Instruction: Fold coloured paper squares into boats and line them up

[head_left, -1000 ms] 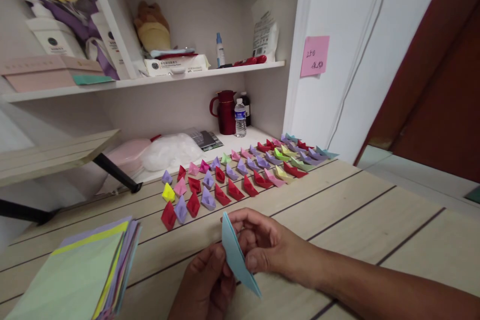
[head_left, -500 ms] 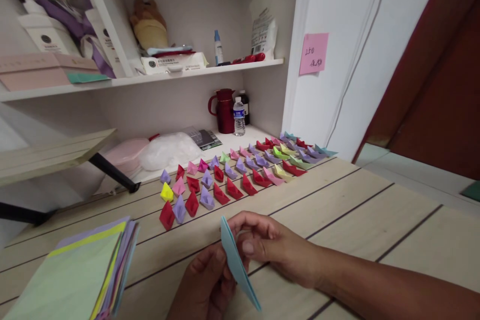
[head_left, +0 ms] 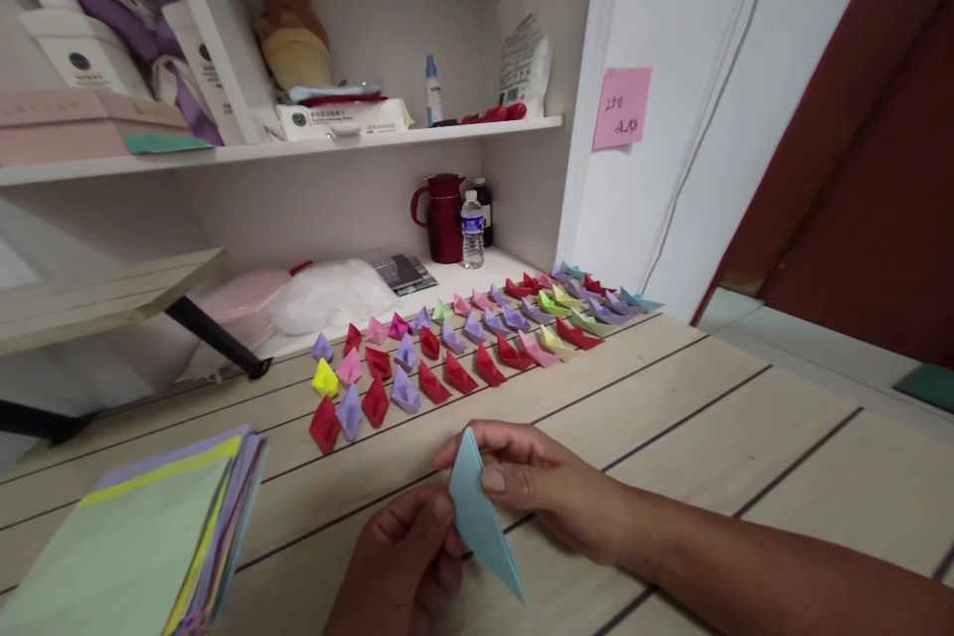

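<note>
A folded piece of light blue paper (head_left: pixel 481 512) is held between my two hands above the wooden table, its broad face turned partly toward me. My left hand (head_left: pixel 413 547) pinches its left edge with thumb and forefinger. From the right, my right hand (head_left: pixel 541 482) grips the upper part, thumb on the near face and fingers behind, where they are partly hidden. Beyond my hands, small folded paper boats (head_left: pixel 454 375) in red, purple, pink, yellow and green stand in rows. On the left lies a stack of coloured paper sheets (head_left: pixel 141 537), pale green on top.
Behind the boats, a white shelf unit holds a dark red jug (head_left: pixel 445 224), a water bottle (head_left: pixel 472 234) and a white plastic bag (head_left: pixel 328 296). A small wooden stand (head_left: pixel 111 293) with black legs rises at the left. A pink note (head_left: pixel 622 107) hangs on the wall.
The blue paper has turned from nearly edge-on to show its broad face. My right thumb now presses on that face. The view has shifted slightly.
</note>
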### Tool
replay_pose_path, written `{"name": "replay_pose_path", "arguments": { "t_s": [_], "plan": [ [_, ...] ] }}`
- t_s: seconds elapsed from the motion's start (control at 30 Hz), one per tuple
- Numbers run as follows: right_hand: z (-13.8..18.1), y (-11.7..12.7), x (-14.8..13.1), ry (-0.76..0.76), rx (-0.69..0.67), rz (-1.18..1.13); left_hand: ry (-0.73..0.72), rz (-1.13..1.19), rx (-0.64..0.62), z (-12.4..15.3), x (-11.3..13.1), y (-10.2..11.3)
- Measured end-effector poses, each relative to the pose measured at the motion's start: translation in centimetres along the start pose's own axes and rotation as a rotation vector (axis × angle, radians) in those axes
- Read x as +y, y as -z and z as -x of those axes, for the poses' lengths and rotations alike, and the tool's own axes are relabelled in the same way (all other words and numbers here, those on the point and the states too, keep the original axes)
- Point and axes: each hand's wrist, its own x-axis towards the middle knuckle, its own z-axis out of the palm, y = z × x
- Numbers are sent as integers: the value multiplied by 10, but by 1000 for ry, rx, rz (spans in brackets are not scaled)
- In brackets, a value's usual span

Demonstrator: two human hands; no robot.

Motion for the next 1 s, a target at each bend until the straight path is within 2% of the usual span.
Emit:
{"name": "replay_pose_path", "arguments": {
  "t_s": [0.4,0.67,0.87,1.0],
  "plan": [
    [-2,1,3,23,-35,-40,66,19,30,4,6,-5],
    [-5,2,2,8,12,-28,88,3,76,3,7,-6],
    [-4,-1,1,-14,74,165,-101,-93,177,0,4,-4],
    [-5,-1,9,-7,94,214,-173,-262,180,0,0,-2]
  ]
}}
